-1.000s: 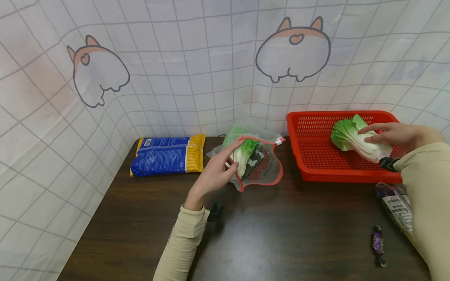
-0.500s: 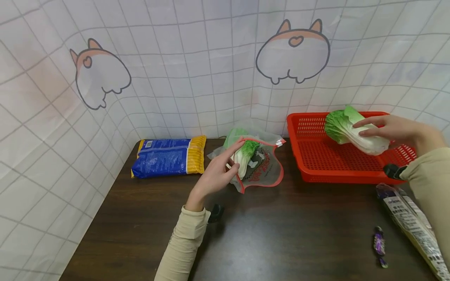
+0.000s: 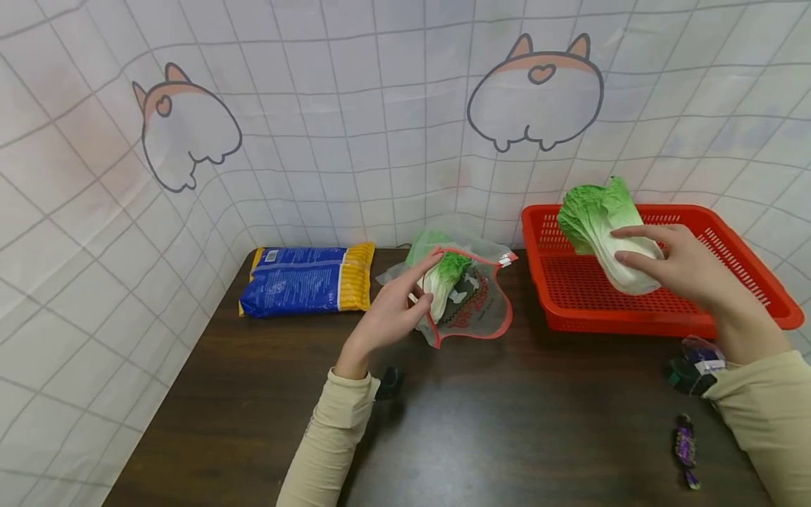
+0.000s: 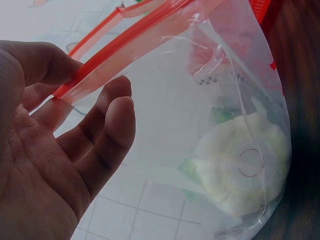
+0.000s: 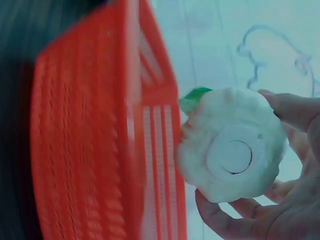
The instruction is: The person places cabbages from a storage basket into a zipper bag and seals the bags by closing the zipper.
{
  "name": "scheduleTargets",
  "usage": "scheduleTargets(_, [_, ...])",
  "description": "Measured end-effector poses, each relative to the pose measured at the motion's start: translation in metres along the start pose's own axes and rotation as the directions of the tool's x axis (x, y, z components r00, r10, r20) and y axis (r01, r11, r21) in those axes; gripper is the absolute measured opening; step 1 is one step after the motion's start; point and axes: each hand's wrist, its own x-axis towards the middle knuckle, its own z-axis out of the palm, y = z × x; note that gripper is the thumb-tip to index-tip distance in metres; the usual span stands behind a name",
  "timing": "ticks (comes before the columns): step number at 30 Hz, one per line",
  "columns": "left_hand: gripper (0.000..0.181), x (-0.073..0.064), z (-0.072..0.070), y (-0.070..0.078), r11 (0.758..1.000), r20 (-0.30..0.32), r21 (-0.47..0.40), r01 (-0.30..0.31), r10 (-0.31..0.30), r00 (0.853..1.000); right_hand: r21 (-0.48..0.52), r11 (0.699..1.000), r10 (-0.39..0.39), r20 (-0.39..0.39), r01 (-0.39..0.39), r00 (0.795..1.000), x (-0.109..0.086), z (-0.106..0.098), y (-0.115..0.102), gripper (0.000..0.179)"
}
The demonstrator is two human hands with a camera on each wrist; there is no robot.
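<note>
Holding a head of napa cabbage (image 3: 605,236) above the red basket (image 3: 747,282), the right hand (image 3: 681,271) has its fingers and thumb curled round the pale stem end, with the green leaves pointing up and to the far left; the right wrist view shows the round cut base (image 5: 232,155) cradled between thumb and fingers, just beside the basket's slatted wall. The basket sits on the far right of the dark counter (image 3: 507,422). Near the middle, the left hand (image 3: 386,317) pinches the red zip edge of a clear plastic bag (image 3: 472,306), thumb on one side and fingers on the other, as the left wrist view shows. Inside that bag lies a second cabbage (image 3: 443,282), its white cut base (image 4: 245,162) toward the bag's bottom corner and its green top toward the far side. To the left, well apart from the bag, a blue and yellow packet (image 3: 307,279) lies flat on the counter against the checked backdrop. At the near right a small purple wrapped sweet (image 3: 686,447) rests on the counter, and part of a printed wrapper (image 3: 697,350) shows behind the right wrist.
</note>
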Motion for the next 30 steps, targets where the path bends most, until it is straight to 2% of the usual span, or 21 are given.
scheduleTargets(4, [0.065,0.001,0.0,0.0,1.0,-0.002,0.0,-0.007,0.007,1.0,0.059,0.998,0.0,-0.054,0.003,0.999,-0.013,0.015,-0.016,0.046])
scheduleTargets(10, [0.065,0.0,-0.001,-0.001,1.0,-0.004,0.006,-0.004,0.004,1.0,0.093,0.996,0.01,-0.125,0.001,0.992,-0.024,0.033,-0.029,0.049])
scheduleTargets(18, [0.063,0.001,-0.001,-0.001,1.0,-0.008,0.0,-0.016,0.016,1.0,0.173,0.984,0.004,-0.259,0.042,0.966,-0.031,0.055,-0.05,0.046])
scheduleTargets(26, [0.063,-0.001,-0.002,0.0,1.0,-0.017,-0.002,0.001,-0.001,1.0,0.269,0.963,0.056,-0.287,0.024,0.956,-0.041,0.067,-0.071,0.046])
scheduleTargets(30, [0.064,-0.001,-0.002,0.0,1.0,-0.019,-0.003,0.005,-0.005,1.0,0.288,0.956,0.038,-0.291,0.05,0.956,-0.048,0.069,-0.079,0.045])
